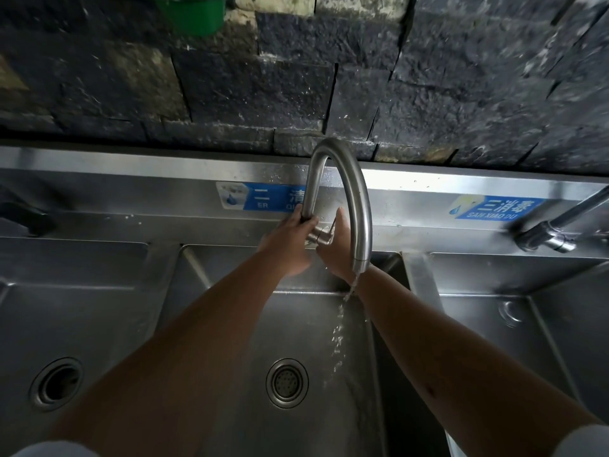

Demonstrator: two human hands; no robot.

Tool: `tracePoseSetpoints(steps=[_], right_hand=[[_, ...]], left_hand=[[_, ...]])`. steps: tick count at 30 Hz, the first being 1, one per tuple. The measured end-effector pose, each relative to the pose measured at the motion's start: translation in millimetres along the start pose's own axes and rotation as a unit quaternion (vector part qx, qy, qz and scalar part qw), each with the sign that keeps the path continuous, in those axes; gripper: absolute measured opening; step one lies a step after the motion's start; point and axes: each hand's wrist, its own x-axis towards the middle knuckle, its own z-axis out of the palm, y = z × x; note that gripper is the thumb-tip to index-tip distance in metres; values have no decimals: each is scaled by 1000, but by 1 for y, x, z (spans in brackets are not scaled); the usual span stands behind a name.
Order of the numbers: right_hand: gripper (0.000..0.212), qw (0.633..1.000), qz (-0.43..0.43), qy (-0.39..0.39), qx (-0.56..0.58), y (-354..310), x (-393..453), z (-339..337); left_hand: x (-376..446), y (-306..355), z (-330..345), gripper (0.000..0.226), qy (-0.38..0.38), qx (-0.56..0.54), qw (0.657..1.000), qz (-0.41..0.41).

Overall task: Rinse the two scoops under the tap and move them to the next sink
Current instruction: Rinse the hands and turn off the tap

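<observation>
Person, head view: two bare forearms, uncovered from wrist to above the elbow, both reaching toward the tap (342, 199). Left hand (290, 239) and right hand (339, 245): no gloves, rings, watch or bands visible. Sleeves: short, pale grey-white fabric (only the hems show), one at each bottom corner, well below the tap. Small dark mark on the right forearm, near the elbow.
</observation>
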Motion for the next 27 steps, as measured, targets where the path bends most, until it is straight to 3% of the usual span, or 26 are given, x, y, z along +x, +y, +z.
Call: tracePoseSetpoints(steps=[8,14,16,19,23,27], right_hand=[[87,993,-54,-45,-90,-9,-10,-18],[69,988,39,-109,-107,-20,-19,-38],[56,977,27,-131,-164,-24,-33,-38],[49,964,-36,-100,-243,-29,-64,-39],[70,968,-6,-123,-220,-16,-118,-38],[80,952,11,-133,-276,-3,-181,-46]], left_hand=[[-1,5,3,83,0,24,1000,-9],[-8,17,0,99,-39,111,993,-29],[-19,27,4,100,-24,75,996,-47],[-44,37,5,87,12,67,997,-27],[-93,39,5,69,14,93,996,5],[-147,47,14,71,-16,123,992,2]])
